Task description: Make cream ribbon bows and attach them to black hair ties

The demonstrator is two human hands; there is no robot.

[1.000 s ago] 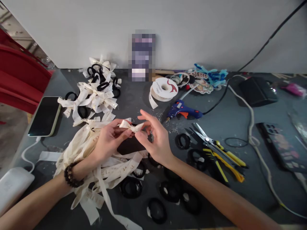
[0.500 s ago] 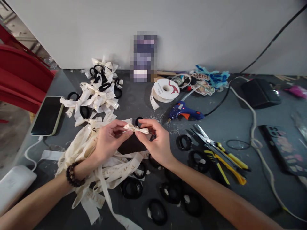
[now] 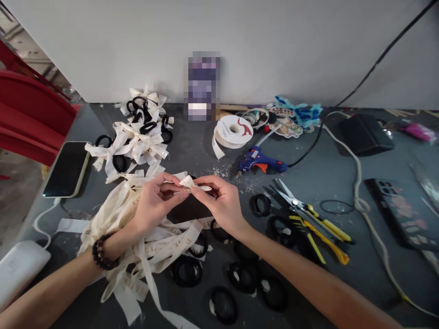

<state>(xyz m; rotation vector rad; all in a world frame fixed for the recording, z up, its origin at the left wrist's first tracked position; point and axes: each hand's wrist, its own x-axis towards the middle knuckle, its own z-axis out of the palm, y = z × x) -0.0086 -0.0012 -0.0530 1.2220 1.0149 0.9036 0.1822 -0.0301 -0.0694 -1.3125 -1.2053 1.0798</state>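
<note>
Between my two hands is a small cream ribbon bow [image 3: 188, 183]. My left hand [image 3: 156, 198] pinches one side of it with thumb and fingers. The other side is pinched by my right hand [image 3: 222, 201]. A black hair tie behind the bow is mostly hidden by my fingers. Under my left wrist lies a heap of cream printed ribbon strips [image 3: 118, 212]. Several black hair ties [image 3: 187, 270], some with white patches, are spread below and right of my hands.
Finished-looking bows on hair ties [image 3: 137, 137] are piled at back left. A ribbon spool [image 3: 236, 132], a blue glue gun [image 3: 259, 160] and scissors [image 3: 302, 208] lie ahead and right. Phones flank the table: one left [image 3: 66, 169], one right [image 3: 401, 212]. Cables cross the right side.
The bow has turned slightly in my fingers, and my right fingers have closed in over the hair tie behind it. The whole view has shifted a little.
</note>
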